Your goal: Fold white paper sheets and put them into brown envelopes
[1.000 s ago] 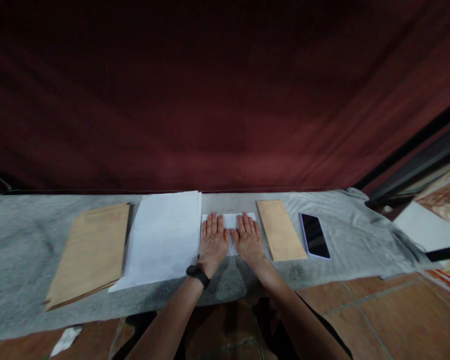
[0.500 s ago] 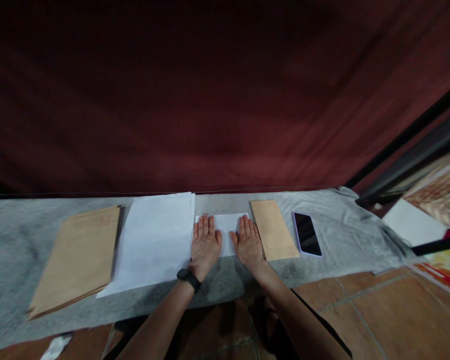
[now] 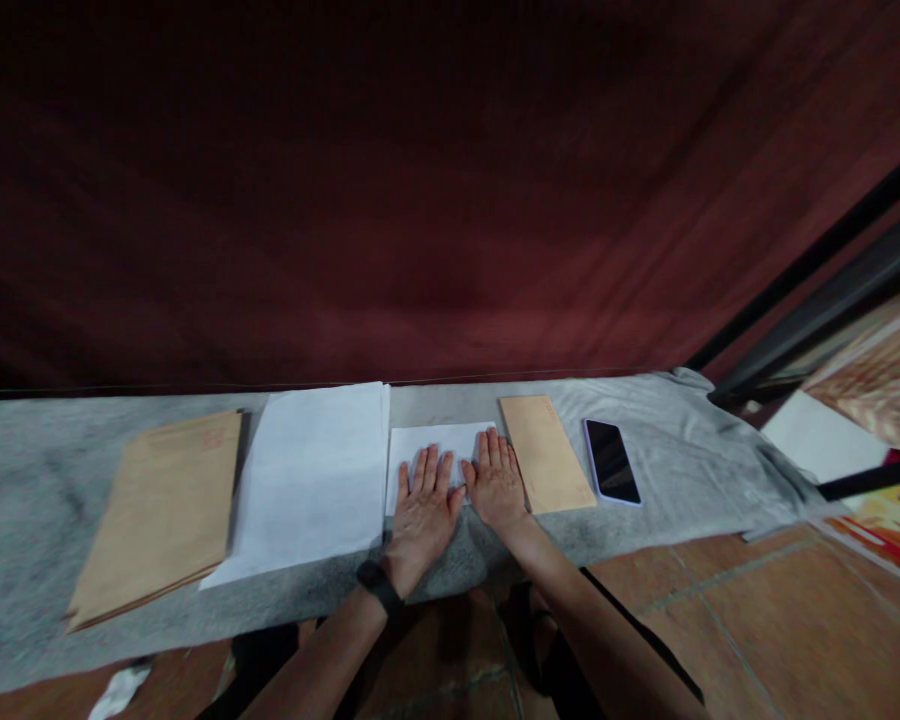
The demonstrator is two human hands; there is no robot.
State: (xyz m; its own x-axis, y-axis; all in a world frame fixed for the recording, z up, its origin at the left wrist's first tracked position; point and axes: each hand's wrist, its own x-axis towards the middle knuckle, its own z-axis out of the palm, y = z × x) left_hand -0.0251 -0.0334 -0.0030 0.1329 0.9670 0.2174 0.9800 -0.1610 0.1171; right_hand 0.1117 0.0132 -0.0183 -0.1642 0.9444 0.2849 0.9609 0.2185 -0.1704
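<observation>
A small white sheet of paper point(image 3: 439, 440), which looks folded, lies flat on the grey cloth. My left hand point(image 3: 424, 505) rests on its lower left part, palm down, fingers spread. On its right end lies my right hand point(image 3: 496, 485), also flat, with the thumb out to the side. The two thumbs nearly meet. Just right of my right hand is a single brown envelope point(image 3: 547, 455). To the left of the folded paper is a stack of larger white sheets point(image 3: 315, 475). Parts of the folded paper are hidden under my hands.
A pile of brown envelopes point(image 3: 165, 510) lies at the left of the cloth-covered surface point(image 3: 26, 530). A phone point(image 3: 612, 462) lies right of the single envelope. Behind hangs a dark red curtain point(image 3: 420, 250). Tiled floor point(image 3: 780, 620) shows below the front edge.
My left hand has slid right and toward me across the folded paper, uncovering its left end. My right hand has stayed in nearly the same place. The view has shifted slightly.
</observation>
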